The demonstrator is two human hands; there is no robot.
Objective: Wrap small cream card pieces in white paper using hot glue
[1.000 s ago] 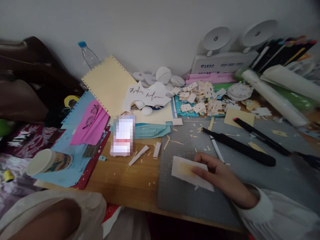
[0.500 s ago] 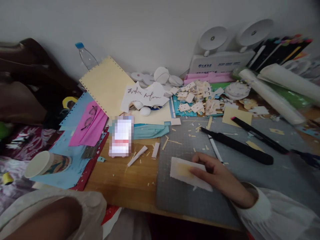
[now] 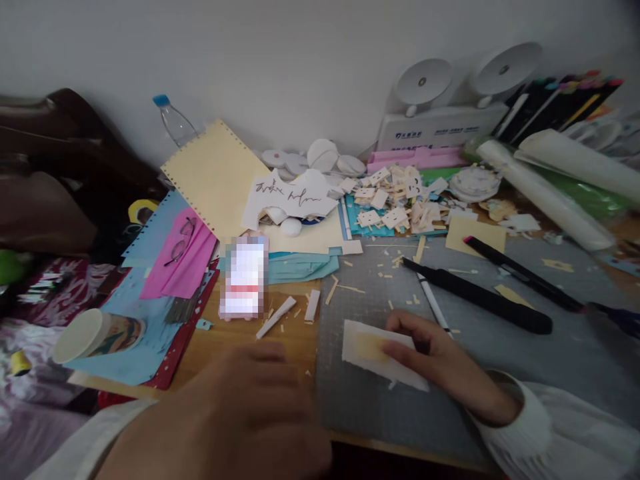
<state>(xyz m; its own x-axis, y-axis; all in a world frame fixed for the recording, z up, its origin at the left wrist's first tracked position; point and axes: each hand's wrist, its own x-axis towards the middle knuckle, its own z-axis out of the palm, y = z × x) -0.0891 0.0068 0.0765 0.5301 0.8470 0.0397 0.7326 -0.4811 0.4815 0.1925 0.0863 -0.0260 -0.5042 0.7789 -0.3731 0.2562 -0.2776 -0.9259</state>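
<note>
My right hand [image 3: 425, 350] pinches the right part of a small white sheet [image 3: 353, 343], thumb on top and fingers curled at its back edge. A pale yellow patch [image 3: 373, 350] shows in the sheet's middle; whether it lies on or under the white layer I cannot tell. The sheet is over the grey cutting mat [image 3: 345, 417]. Close to the camera, my left hand [image 3: 225, 413] is blurred in front of the desk's front edge, left of the mat. Its fingers look bent, but the fingertips are hidden.
A black pen-shaped tool [image 3: 480, 293], a black marker [image 3: 520, 270] and a white pen [image 3: 434, 303] lie on the mat among paper scraps. Small paper figures [image 3: 395, 200] are heaped behind. To the left are a phone [image 3: 245, 277], eyeglasses [image 3: 181, 241] and a tilted paper cup [image 3: 95, 335].
My left hand has come up from the lower left into view, towards the mat. My right hand still pinches the white sheet in much the same spot. The view has tilted slightly.
</note>
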